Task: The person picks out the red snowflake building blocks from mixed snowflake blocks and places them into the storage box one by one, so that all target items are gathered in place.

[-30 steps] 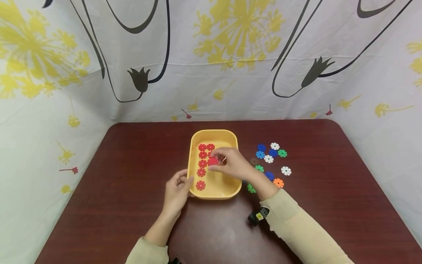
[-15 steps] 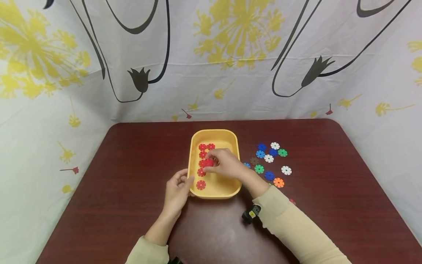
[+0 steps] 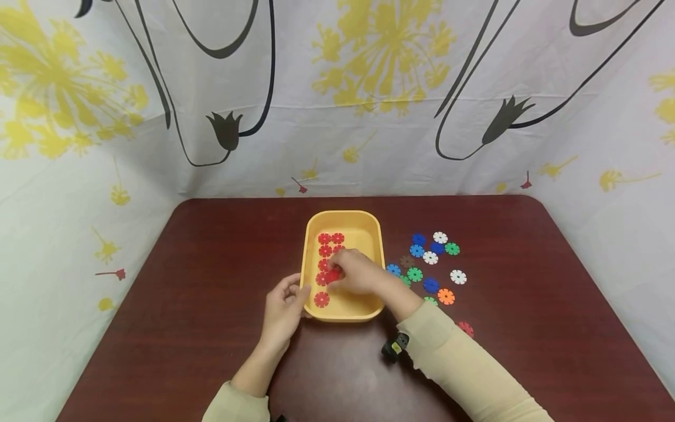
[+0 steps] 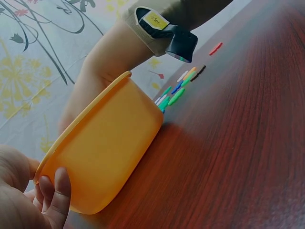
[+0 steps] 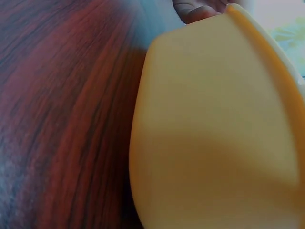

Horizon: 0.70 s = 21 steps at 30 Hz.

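A yellow tray (image 3: 354, 306) lies on the table with red flower-shaped plastic discs (image 3: 321, 299) in two columns along its left side. My left hand (image 3: 282, 313) grips the tray's left rim near the front corner, thumb over the edge and fingers against the outer wall, as the left wrist view also shows. Inside the tray, my right hand (image 3: 361, 274) pinches a red disc (image 3: 333, 276) between thumb and fingers, low over the discs there. This hand covers part of the second column. The right wrist view is mostly filled by the tray's outer wall (image 5: 209, 119).
Right of the tray lie loose discs, among them a white disc (image 3: 458, 276), an orange disc (image 3: 446, 296) and several blue and green ones. A red disc (image 3: 465, 329) shows beside the right sleeve (image 3: 448, 351). Patterned cloth (image 3: 337, 146) hangs behind the table.
My right hand has moved left and then toward the near side of the tray, still pinching the red disc. The left hand keeps its grip on the rim.
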Each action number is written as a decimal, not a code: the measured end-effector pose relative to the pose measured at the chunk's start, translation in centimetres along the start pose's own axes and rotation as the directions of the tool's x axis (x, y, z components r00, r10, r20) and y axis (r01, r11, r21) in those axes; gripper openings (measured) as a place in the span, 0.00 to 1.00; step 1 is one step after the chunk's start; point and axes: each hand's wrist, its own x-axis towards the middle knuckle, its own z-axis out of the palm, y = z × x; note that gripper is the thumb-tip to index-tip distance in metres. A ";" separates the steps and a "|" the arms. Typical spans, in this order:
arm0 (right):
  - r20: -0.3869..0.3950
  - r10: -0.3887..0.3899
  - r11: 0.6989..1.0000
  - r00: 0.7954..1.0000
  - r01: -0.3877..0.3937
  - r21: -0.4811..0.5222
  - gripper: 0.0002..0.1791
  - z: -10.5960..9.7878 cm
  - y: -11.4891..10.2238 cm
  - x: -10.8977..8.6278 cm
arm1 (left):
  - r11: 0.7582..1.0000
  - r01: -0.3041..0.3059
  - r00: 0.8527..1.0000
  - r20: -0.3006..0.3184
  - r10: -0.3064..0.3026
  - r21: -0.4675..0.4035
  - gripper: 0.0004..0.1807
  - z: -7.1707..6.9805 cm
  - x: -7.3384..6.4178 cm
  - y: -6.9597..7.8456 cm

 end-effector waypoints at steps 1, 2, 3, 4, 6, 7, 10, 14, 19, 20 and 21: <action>0.014 0.006 1.000 1.000 -0.006 -0.016 0.14 0.0 0.0 0.0 | 1.000 0.000 1.000 -0.001 0.000 0.001 0.21 0.0 0.0 0.0; 0.028 0.010 0.999 1.000 -0.009 -0.034 0.15 0.1 0.0 0.0 | 1.000 0.001 1.000 -0.002 -0.001 0.002 0.21 0.0 0.0 0.1; 0.040 0.010 0.999 0.999 -0.008 -0.049 0.15 0.1 0.0 -0.1 | 1.000 0.002 1.000 -0.003 -0.002 0.003 0.21 0.0 0.0 0.1; 0.052 0.012 0.998 0.999 -0.008 -0.068 0.16 0.2 0.1 -0.1 | 1.000 0.003 1.000 -0.003 -0.003 0.006 0.21 0.1 0.0 0.1; 0.068 0.011 0.995 0.998 -0.005 -0.099 0.17 0.2 0.1 -0.1 | 1.000 0.005 1.000 -0.005 -0.005 0.010 0.21 0.1 -0.1 0.2; 0.075 0.011 0.994 0.997 -0.003 -0.113 0.17 0.3 0.1 -0.2 | 1.000 0.007 1.000 -0.005 -0.007 0.011 0.21 0.1 -0.1 0.2; 0.079 0.013 0.991 0.997 -0.003 -0.133 0.18 0.4 0.1 -0.4 | 1.000 0.009 1.000 -0.005 -0.009 0.010 0.21 0.1 -0.3 0.1; 0.060 -0.001 0.994 0.998 0.007 -0.109 0.19 0.3 0.0 -0.5 | 1.000 0.006 1.000 -0.001 -0.006 0.002 0.21 0.1 -0.2 0.0; 0.002 -0.056 0.997 0.998 0.056 -0.051 0.19 -0.2 0.1 -0.6 | 1.000 0.001 1.000 0.004 -0.001 -0.004 0.21 0.1 -0.1 0.0; -0.014 -0.069 0.997 0.998 0.068 -0.034 0.19 -0.3 0.2 -0.6 | 1.000 0.001 1.000 0.005 -0.001 -0.004 0.21 0.1 0.0 0.0; -0.028 -0.077 0.997 0.997 0.076 -0.023 0.19 -0.5 0.3 -0.7 | 1.000 -0.001 1.000 0.005 0.001 -0.003 0.21 0.1 0.0 0.0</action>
